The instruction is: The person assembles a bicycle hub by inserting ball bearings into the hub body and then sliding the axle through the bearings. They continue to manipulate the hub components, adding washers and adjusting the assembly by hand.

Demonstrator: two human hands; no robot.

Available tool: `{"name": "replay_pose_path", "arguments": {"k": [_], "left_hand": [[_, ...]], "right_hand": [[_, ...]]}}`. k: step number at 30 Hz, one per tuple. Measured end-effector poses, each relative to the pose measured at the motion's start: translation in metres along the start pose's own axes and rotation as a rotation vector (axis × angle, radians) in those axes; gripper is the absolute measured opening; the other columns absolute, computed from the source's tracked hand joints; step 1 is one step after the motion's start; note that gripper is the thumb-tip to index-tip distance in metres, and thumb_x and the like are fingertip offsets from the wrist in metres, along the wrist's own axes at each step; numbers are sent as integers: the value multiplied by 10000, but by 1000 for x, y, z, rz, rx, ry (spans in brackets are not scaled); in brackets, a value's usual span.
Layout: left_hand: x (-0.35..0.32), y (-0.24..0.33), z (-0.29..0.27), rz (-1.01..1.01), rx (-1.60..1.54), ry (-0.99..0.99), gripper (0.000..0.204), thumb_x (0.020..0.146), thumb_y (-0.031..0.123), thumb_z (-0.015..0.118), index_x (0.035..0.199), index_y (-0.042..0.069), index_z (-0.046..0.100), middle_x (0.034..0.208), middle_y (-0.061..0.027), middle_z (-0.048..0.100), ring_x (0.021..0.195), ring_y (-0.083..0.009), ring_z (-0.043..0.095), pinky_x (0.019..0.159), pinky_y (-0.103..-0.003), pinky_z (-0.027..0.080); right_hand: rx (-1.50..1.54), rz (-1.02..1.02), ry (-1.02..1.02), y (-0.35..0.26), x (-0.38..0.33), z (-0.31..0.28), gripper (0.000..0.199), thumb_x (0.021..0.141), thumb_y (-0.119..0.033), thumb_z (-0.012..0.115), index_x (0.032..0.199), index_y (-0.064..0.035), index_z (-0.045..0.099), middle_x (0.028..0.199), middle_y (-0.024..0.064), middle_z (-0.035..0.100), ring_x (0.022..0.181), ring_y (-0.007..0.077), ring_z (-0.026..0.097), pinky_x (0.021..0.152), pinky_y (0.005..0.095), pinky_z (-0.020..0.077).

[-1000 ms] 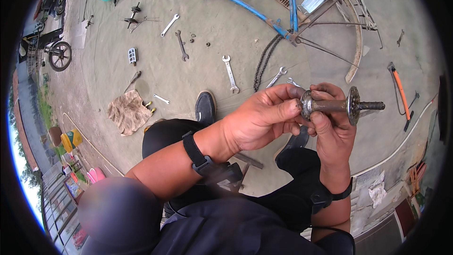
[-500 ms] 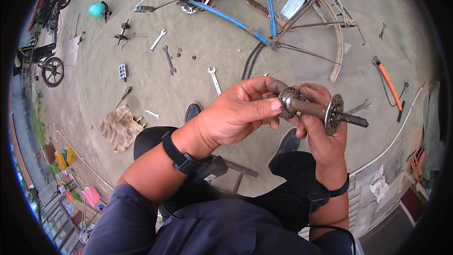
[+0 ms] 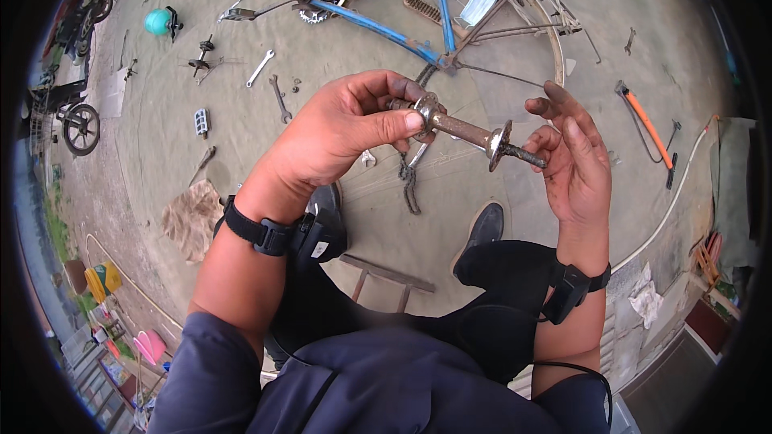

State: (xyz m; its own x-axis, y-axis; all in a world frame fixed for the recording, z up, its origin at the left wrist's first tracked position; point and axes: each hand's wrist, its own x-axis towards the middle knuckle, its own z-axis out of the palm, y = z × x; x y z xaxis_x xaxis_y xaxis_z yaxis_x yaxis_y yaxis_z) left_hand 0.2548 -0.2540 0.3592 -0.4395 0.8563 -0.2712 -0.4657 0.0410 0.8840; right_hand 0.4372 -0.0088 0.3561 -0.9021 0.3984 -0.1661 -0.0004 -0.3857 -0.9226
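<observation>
My left hand grips one end of a rusty bicycle wheel hub, thumb pressed on its flange. The hub lies roughly level, its axle end pointing right. My right hand is held open just right of the axle tip, greasy fingers spread, barely touching or just off it. Both wrists carry black straps. Below the hub, a bicycle chain lies on the concrete ground.
A blue bicycle frame and a bare rim lie ahead. Spanners, a pedal, a rag and a teal object lie to the left. An orange pump and a white hose sit to the right.
My right hand has let go of the hub and opened beside the axle end. My left hand now carries the hub alone, and the view has shifted so the hands sit higher.
</observation>
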Motion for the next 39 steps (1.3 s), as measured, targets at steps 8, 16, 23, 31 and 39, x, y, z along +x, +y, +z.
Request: {"name": "replay_pose_path", "arguments": {"k": [8,16,23,31,39], "left_hand": [[-7,-2,-6,-102,267,1,322,939,177,784,1168,-16,667,1028,-76,718,960,-161,701,821,-299,558],[-7,-10,2,-111,572,-43,332,901,141,812,1151,-41,691,957,-59,727,893,-123,674,795,-277,550],[-8,-2,19,-111,751,-77,320,880,75,811,1143,-46,674,946,-62,729,891,-118,689,815,-279,569],[-9,0,23,-64,734,-104,342,892,61,803,1185,-38,657,1014,-62,726,948,-126,692,854,-290,573],[-15,5,11,-43,482,-61,332,954,-17,710,1278,-22,639,1125,-52,715,1044,-114,683,915,-287,567]], "right_hand": [[-269,119,-122,-1,-5,10,565,1092,-420,489,1446,17,539,1286,159,656,1160,256,677,885,322,529],[-402,348,-335,18,-10,34,468,933,-283,789,1253,41,678,1088,87,732,1018,159,680,922,314,524],[-500,382,-388,29,-11,42,350,940,-194,777,1174,54,697,952,39,706,882,100,642,798,274,529],[-513,365,-365,39,-13,45,208,952,-157,739,1015,39,711,743,-43,565,683,42,465,581,247,381],[-461,321,-302,39,-12,44,226,951,-163,741,1027,49,716,730,-52,547,668,32,445,571,238,361]]}}
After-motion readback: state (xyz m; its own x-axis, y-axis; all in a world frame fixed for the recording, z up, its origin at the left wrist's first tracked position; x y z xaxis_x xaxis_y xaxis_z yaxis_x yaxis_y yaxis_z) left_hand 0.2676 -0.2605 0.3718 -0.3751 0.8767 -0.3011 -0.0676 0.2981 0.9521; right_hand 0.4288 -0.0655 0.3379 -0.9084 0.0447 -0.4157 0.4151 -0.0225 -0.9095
